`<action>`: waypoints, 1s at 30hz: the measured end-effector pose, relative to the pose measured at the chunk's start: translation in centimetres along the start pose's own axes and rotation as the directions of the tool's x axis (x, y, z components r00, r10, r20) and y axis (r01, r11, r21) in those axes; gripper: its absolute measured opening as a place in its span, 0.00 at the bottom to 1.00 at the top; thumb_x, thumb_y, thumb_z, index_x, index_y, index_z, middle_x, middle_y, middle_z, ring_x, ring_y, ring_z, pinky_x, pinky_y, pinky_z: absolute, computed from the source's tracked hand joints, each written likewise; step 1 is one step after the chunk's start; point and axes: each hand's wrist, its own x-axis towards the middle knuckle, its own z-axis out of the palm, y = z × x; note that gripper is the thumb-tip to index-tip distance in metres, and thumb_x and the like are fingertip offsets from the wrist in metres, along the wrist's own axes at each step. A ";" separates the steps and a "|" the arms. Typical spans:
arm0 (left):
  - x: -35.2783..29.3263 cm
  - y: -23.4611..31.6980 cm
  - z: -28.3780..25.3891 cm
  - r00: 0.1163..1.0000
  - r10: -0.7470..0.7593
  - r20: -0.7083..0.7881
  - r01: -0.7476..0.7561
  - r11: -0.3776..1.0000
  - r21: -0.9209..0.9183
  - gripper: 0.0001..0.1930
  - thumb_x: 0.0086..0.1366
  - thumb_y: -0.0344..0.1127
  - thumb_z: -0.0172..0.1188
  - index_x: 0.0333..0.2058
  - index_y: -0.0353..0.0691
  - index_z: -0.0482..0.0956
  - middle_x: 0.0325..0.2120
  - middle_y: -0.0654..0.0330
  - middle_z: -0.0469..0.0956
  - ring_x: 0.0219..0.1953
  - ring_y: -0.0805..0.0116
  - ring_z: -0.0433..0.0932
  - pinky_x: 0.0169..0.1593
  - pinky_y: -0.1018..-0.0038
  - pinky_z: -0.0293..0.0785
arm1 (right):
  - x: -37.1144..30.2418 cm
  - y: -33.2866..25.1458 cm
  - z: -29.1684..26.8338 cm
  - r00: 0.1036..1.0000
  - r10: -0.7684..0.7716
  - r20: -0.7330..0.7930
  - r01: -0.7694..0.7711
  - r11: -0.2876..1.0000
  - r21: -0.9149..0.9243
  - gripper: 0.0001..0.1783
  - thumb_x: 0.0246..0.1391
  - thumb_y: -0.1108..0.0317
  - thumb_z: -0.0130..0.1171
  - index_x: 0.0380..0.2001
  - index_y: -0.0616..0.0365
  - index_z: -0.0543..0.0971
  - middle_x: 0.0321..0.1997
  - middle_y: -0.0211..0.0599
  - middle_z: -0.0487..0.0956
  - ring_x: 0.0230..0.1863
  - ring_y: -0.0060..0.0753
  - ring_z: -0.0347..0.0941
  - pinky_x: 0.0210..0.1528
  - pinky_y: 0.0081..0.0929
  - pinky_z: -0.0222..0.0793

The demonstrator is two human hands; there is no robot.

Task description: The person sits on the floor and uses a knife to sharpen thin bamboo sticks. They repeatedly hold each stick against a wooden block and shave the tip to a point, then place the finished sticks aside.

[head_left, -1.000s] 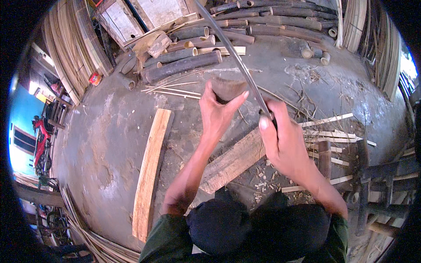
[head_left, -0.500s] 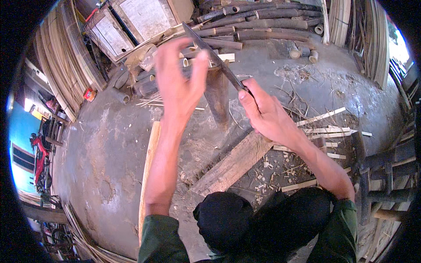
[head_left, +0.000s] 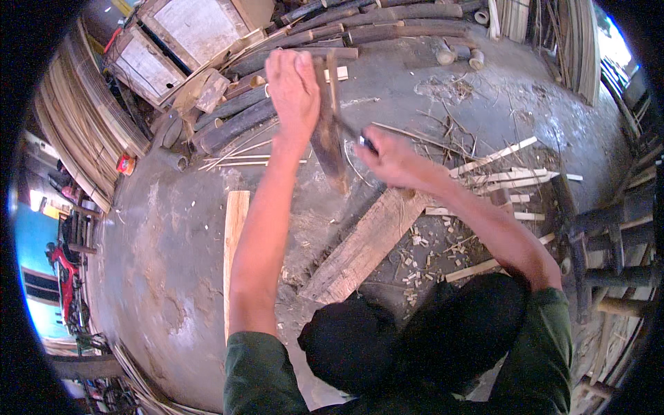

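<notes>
My left hand point(head_left: 294, 90) grips the top of a dark bamboo piece point(head_left: 326, 142) that stands upright, its lower end near a thick wooden plank point(head_left: 366, 245) on the concrete floor. My right hand point(head_left: 391, 160) is closed on the handle of a long knife point(head_left: 348, 128); its blade is driven into the bamboo from the right side. Both forearms reach forward from the lower edge, over my dark trousers.
A light narrow board point(head_left: 234, 242) lies left of the plank. Dark bamboo poles point(head_left: 242, 117) are stacked behind, beside wooden crates point(head_left: 183, 34). Pale split strips point(head_left: 505, 176) and chips litter the floor on the right. Bundled slats point(head_left: 76, 138) curve along the left.
My left hand has gone from reaching open-fingered overhead to gripping the bamboo's top. The knife has come down and sits in the bamboo; my right hand is lower.
</notes>
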 end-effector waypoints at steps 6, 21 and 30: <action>4.2 -1.2 -2.9 0.915 0.049 0.401 -0.148 0.964 0.220 0.16 0.70 0.41 0.46 0.34 0.36 0.78 0.30 0.47 0.78 0.36 0.44 0.77 0.41 0.55 0.71 | 1.4 0.3 2.9 0.978 0.132 0.159 -0.145 0.986 0.077 0.23 0.59 0.52 0.53 0.43 0.63 0.69 0.29 0.58 0.78 0.29 0.57 0.78 0.31 0.49 0.72; 6.7 -4.0 0.9 0.856 -0.021 0.517 -0.039 0.994 0.104 0.15 0.57 0.43 0.61 0.30 0.34 0.82 0.29 0.42 0.79 0.36 0.43 0.78 0.41 0.56 0.73 | 3.4 2.2 2.6 0.909 0.288 0.303 -0.363 0.902 0.232 0.11 0.50 0.65 0.57 0.32 0.61 0.71 0.13 0.31 0.70 0.11 0.25 0.68 0.13 0.29 0.63; 6.0 -4.0 3.9 0.942 -0.080 0.326 -0.018 0.959 0.284 0.13 0.58 0.46 0.58 0.31 0.44 0.85 0.31 0.47 0.80 0.36 0.46 0.79 0.42 0.55 0.74 | 4.3 4.7 3.6 0.979 0.167 0.118 -0.183 0.973 0.141 0.13 0.49 0.66 0.58 0.35 0.62 0.71 0.18 0.38 0.72 0.19 0.33 0.72 0.22 0.35 0.67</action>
